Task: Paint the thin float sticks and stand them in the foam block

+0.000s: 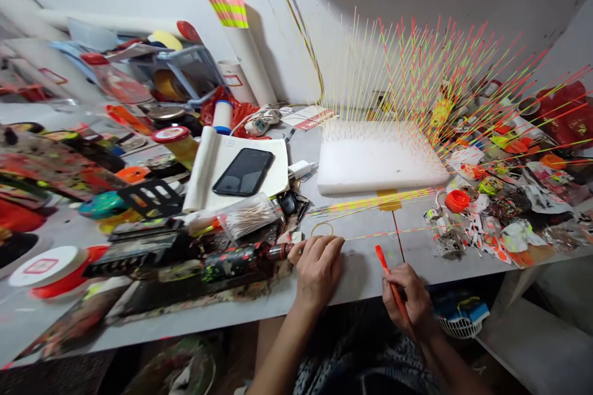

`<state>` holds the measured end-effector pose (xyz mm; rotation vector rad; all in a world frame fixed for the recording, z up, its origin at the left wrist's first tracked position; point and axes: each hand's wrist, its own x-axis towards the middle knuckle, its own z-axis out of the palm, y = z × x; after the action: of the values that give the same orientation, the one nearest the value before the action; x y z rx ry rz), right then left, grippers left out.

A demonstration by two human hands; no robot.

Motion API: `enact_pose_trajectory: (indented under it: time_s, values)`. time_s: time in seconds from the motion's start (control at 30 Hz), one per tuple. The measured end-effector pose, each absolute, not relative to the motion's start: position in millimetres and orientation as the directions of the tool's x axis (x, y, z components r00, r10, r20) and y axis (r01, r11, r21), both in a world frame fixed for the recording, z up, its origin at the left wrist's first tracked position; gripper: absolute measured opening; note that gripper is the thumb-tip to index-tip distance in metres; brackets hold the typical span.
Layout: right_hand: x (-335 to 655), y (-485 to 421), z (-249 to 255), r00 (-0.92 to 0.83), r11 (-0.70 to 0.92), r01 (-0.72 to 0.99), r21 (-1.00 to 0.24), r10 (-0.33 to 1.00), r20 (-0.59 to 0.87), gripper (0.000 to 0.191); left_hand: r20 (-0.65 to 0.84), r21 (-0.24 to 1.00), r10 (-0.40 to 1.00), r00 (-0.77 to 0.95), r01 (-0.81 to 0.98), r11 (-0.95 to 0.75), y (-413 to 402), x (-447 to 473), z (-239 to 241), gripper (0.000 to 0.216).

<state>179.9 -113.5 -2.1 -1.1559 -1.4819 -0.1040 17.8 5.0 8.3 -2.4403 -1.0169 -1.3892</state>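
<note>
Head view: both hands work at the near edge of a cluttered grey table (361,274).
Left hand (319,266): palm down, fingers bent and close together, tips meeting the thin striped stick (398,232); I cannot tell whether they grip it.
Thin striped stick: flat on the table, running right from the left hand.
Right hand (410,302): fingers clamped on an orange brush (388,271), its tip near the stick.
Foam block (380,166): behind, bristling with painted sticks.

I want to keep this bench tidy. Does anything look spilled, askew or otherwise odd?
Yes: paint-smeared scraps litter the table right of the foam block, beyond the right hand holding the orange brush. The painted sticks in the block splay sideways instead of standing upright. Nothing looks broken.
</note>
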Motion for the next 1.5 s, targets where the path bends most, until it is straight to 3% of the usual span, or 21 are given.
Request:
enact_pose_trajectory:
  time_s: [0.37,0.73,1.5]
  values:
    - [149,-101,-6,0.109,0.526,0.68,-0.511,0.617,0.78,0.023,0.788,0.186,0.504,0.354,0.643,-0.743,3,3,12,0.018]
    - [150,-94,-6,0.131,0.434,0.761,-0.482,0.625,0.77,0.016,0.79,0.221,0.52,0.324,0.641,-0.735,1,6,8,0.016]
    - [151,-95,-6,0.132,0.418,0.772,-0.479,0.632,0.764,0.015,0.786,0.227,0.529,0.32,0.647,-0.728,0,5,8,0.018]
